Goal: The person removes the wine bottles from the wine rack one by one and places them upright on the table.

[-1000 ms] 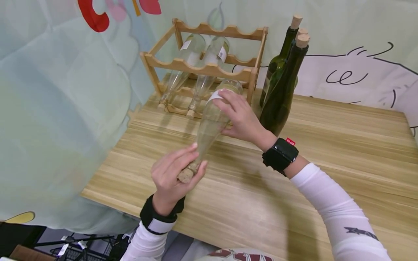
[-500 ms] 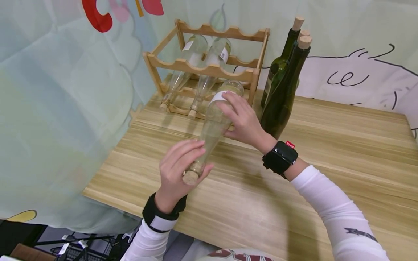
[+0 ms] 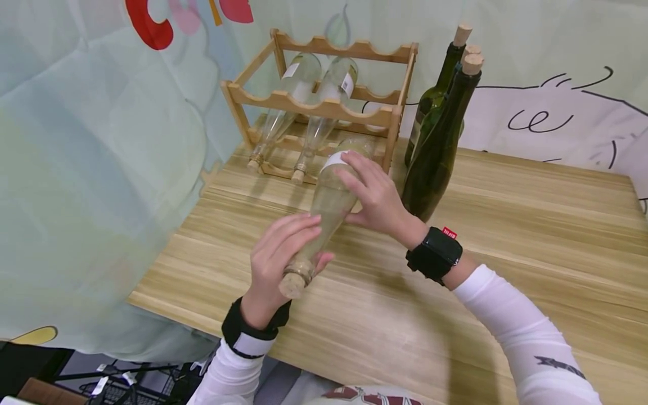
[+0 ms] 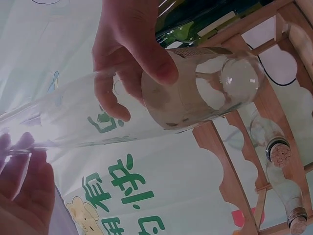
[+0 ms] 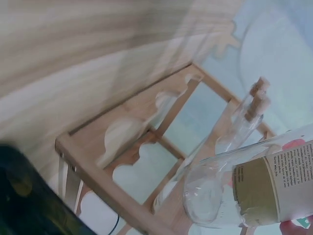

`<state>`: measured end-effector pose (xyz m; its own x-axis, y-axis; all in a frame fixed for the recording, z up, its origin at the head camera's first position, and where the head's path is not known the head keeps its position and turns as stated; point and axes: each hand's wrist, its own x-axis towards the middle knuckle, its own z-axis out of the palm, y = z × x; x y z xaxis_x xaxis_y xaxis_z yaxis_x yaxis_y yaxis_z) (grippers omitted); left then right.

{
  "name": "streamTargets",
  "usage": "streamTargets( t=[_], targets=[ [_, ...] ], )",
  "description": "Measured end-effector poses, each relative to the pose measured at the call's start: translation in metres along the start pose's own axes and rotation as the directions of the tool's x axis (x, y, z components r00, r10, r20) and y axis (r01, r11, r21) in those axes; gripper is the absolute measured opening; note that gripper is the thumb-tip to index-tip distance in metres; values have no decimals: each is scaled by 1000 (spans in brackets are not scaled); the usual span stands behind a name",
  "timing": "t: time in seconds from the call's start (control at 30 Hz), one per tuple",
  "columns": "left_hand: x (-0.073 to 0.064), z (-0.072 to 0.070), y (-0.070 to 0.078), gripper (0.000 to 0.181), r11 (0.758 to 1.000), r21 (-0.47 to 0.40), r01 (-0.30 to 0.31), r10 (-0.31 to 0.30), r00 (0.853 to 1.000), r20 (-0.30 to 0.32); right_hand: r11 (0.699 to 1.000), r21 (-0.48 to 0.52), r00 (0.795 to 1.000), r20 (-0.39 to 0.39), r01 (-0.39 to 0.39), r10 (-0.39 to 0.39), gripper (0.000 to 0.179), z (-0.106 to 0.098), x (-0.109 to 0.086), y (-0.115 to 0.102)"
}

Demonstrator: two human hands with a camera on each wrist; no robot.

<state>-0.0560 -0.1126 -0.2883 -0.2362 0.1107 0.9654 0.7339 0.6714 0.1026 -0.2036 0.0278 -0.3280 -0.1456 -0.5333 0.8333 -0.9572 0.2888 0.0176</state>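
Note:
A clear glass bottle (image 3: pixel 329 211) with a cork (image 3: pixel 292 286) is held tilted over the table, cork end toward the body and base toward the wooden rack (image 3: pixel 283 101). My left hand (image 3: pixel 270 256) holds the neck, fingers on one side and thumb on the other. Around the wider body, near the white label (image 3: pixel 334 162), my right hand (image 3: pixel 377 197) grips with fingers over the top. In the right wrist view the bottle's base (image 5: pixel 203 193) overlaps the rack. Two more corked clear bottles, a left one (image 3: pixel 298 79) and a right one (image 3: pixel 334 84), lie in the rack, necks forward.
Several dark green corked bottles (image 3: pixel 435 152) stand upright right of the rack, close to my right wrist. The wooden table (image 3: pixel 531 242) extends to the right. A printed curtain (image 3: pixel 126 169) hangs along the left and back.
The bottle's base has dropped slightly and come nearer the body, with my right hand moving along. My left hand has shifted a little right, its fingers farther up the neck from the cork.

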Motion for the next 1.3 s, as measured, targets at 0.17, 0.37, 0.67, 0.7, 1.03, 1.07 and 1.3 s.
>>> streamTargets(
  t=[0.17, 0.37, 0.67, 0.7, 1.03, 1.07, 1.3],
  targets=[
    [4, 2, 3, 31, 999, 7, -37, 37, 998, -44, 999, 14, 1000, -1, -30, 30, 73, -4, -4, -7],
    [7, 4, 5, 33, 998, -1, -67, 67, 996, -66, 998, 37, 998, -13, -58, 58, 64, -10, -10, -13],
    [-2, 11, 1, 36, 998, -20, -64, 63, 996, -56, 991, 59, 992, -25, -118, 120, 61, -12, -26, -18],
    [-3, 12, 0, 37, 998, -18, -62, 61, 997, -52, 991, 58, 992, -20, -125, 126, 62, -12, -28, -18],
    [-4, 15, -2, 40, 995, -98, 12, -12, 1000, 2, 987, 35, 987, 18, -158, 158, 68, -13, -43, -21],
    [-3, 15, -2, 41, 994, -109, 26, -24, 1000, 13, 986, 32, 987, 19, -162, 162, 68, -13, -44, -21],
    [-4, 17, -6, 43, 985, -149, 84, -76, 995, 62, 978, 1, 975, 83, -209, 208, 70, -16, -50, -23]
  ],
)
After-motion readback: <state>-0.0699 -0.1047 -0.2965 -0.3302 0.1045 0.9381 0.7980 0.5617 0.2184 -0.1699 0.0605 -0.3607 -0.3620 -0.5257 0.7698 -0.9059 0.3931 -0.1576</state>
